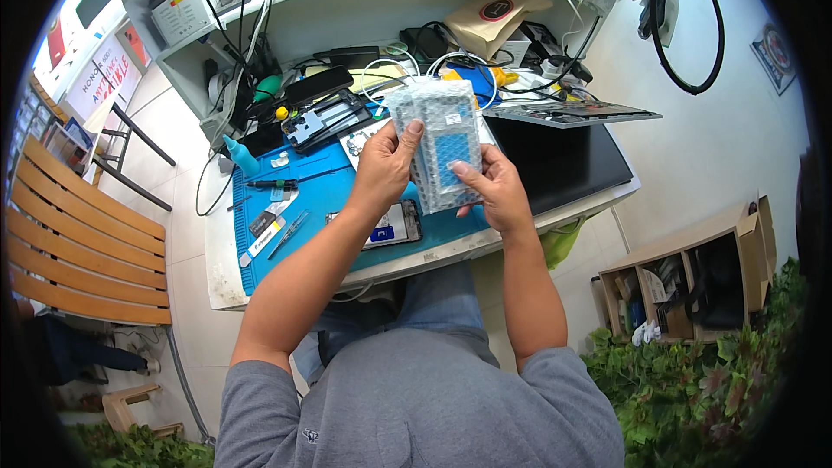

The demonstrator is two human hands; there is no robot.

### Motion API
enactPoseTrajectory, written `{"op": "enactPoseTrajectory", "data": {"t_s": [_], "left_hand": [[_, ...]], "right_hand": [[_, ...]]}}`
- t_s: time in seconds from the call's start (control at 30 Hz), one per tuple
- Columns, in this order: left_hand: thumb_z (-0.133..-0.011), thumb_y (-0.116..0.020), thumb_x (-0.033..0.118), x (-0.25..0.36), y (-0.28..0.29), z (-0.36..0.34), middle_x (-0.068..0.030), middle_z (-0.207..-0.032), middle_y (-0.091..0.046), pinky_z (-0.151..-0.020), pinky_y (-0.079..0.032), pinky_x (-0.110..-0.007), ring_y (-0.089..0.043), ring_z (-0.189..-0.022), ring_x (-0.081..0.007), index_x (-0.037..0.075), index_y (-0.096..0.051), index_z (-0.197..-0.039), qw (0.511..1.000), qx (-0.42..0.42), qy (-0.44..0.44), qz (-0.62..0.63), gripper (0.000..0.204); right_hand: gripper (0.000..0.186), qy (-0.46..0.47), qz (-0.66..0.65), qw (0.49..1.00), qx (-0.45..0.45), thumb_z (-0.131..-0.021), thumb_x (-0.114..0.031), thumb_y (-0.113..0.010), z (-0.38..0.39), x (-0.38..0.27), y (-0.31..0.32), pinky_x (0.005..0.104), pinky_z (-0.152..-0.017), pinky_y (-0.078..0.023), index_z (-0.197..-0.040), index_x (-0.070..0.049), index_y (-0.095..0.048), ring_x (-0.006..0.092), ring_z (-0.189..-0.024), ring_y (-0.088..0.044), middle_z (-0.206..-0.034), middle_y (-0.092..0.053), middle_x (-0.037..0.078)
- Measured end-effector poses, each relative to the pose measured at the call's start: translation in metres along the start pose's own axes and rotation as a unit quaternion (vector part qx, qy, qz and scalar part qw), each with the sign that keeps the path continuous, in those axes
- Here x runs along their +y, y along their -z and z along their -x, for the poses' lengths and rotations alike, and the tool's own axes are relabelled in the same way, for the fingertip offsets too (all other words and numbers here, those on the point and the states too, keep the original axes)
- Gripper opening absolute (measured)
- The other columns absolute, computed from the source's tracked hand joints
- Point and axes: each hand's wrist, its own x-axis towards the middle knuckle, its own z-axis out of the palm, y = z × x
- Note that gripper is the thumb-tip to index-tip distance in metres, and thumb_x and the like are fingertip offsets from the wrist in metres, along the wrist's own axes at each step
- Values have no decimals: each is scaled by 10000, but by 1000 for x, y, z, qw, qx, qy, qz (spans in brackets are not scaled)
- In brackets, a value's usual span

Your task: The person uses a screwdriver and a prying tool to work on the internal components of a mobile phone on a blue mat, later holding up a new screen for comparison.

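Observation:
Both my hands hold up a flat packet in bubble wrap (pixel 436 139), raised over the front of the bench. Through the clear wrap a blue and grey rectangular piece shows, with a small white label near the top. My left hand (pixel 392 165) grips its left edge, thumb on the front. My right hand (pixel 496 186) pinches the lower right edge, thumb also on the front. Beneath the packet, an opened phone (pixel 397 225) with its battery exposed lies on the blue work mat (pixel 325 195), partly hidden by my left forearm.
On the mat lie a screwdriver (pixel 273 184), tweezers (pixel 289 234) and a small white box (pixel 263 241). A light-blue squeeze bottle (pixel 242 156) stands at its left. Cables and phone parts crowd the back. A dark flat panel (pixel 555 165) covers the bench's right side.

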Motion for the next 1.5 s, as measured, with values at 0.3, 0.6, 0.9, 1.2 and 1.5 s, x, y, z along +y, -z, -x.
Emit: {"op": "enactPoseTrajectory", "data": {"t_s": [0.3, 0.6, 0.9, 1.2, 1.5], "left_hand": [[-1184, -635, 291, 12, 44, -35, -103, -1094, -805, -868, -627, -330, -765, -934, -153, -36, -753, -1231, 985, 164, -22, 51, 351], [-1072, -732, 201, 132, 11, -136, -157, -1071, -753, -794, -635, -402, -766, -919, -248, -68, -709, -1218, 992, 32, -99, -68, 307], [-1110, -747, 278, 131, -20, -335, -168, -1188, -837, -1103, -576, -489, -797, -1069, -256, 47, -744, -1408, 917, 22, -17, -397, 377], [-1080, -765, 231, 97, -34, -386, -162, -1147, -841, -1044, -599, -462, -801, -1026, -256, 33, -769, -1357, 840, 37, -26, -541, 340], [-1050, -784, 184, 98, -31, -383, -156, -1105, -846, -984, -621, -435, -804, -983, -255, 20, -794, -1306, 821, 39, -72, -565, 304]], "right_hand": [[332, 28, -101, 992, 65, -1102, -132, -679, 22, 17, 18, 418, -563, -715, -1372, 43, -596, 251, -894, -829, -1175, -790, 167], [293, 64, -167, 980, 83, -1074, -111, -622, 13, 42, 9, 424, -511, -677, -1328, 35, -610, 230, -767, -790, -1056, -758, 114], [223, 114, -95, 982, 119, -1112, -34, -643, 7, 61, 4, 268, -905, -589, -1319, 46, -620, 116, -951, -744, -1127, -788, 108], [230, 110, -75, 985, 110, -1125, -44, -647, 16, 59, 3, 267, -916, -573, -1331, 53, -615, 109, -1011, -737, -1178, -789, 119], [243, 113, -84, 984, 110, -1125, -56, -659, 15, 56, 1, 256, -914, -563, -1335, 64, -628, 104, -1016, -730, -1180, -785, 117]]}}
